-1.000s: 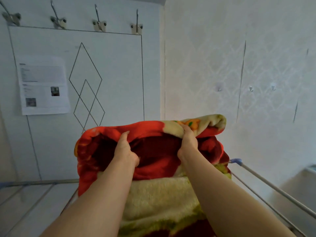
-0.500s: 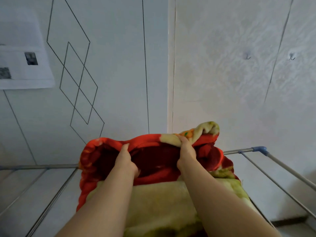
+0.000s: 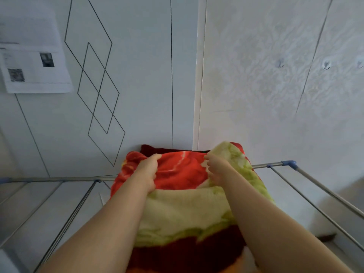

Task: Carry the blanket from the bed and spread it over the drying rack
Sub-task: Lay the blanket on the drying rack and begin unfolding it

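Note:
A thick fleece blanket (image 3: 183, 211), red, cream and green, lies bunched over the middle of the metal drying rack (image 3: 323, 191). My left hand (image 3: 148, 172) grips a red fold near the blanket's far edge. My right hand (image 3: 217, 168) pinches a cream and green fold beside it. Both forearms reach forward over the blanket. The rack's middle rails are hidden under the fabric.
The rack stands in a room corner, close to a white panelled wall (image 3: 137, 75) ahead and a patterned wall (image 3: 275, 95) on the right with small hooks (image 3: 280, 64). A printed sheet (image 3: 33, 62) hangs at upper left. Bare rails (image 3: 65, 209) extend to the left.
The blanket has come down from chest height onto the rack and its top fold has flattened forward. Both hands moved down and away with it, keeping their grip.

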